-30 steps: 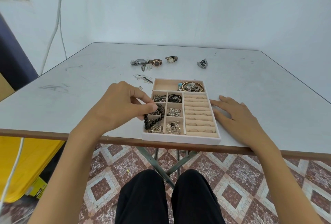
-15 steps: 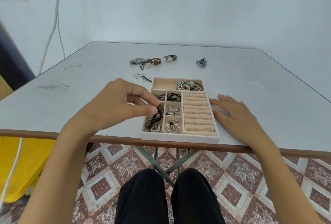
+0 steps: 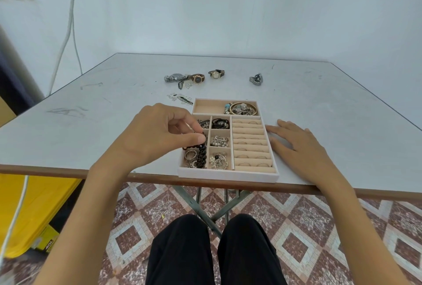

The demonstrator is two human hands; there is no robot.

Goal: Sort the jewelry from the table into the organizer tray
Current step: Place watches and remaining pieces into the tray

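Pinching the black round-bead bracelet point(image 3: 202, 154) between thumb and forefinger of the left hand point(image 3: 157, 141). Gripping at the top of the loop so it hangs straight down into the left column of the white-walled, beige-lined organizer tray point(image 3: 228, 176). Reaches the near-left compartment, right beside the silver metal rings point(image 3: 190, 155). Looks like mid-lowering, not released yet.

Bracing with the right hand point(image 3: 299, 145): flat on the grey-white tabletop point(image 3: 91, 113), fingers straight and slightly spread, holding nothing, just beside the tray's right wall. Probably there to stop the tray sliding, given its spot right at the near table edge. Cannot tell whether actually touching the wall.

Left to sort on the far side:
- silver link-band watch point(image 3: 174, 77)
- brown-strap watch with dark dial point(image 3: 197, 78)
- gold-cased watch on a dark strap point(image 3: 215, 74)
- small silver watch point(image 3: 256, 78), well apart to the right
- flat silvery trinkets point(image 3: 180, 98) near the tray's far-left corner

Half-free wide far compartment beside the gold bangle point(image 3: 239, 109), likely kept for the watches.

Next: open the pinch low, let the beads coil, avoid draping over the divider.
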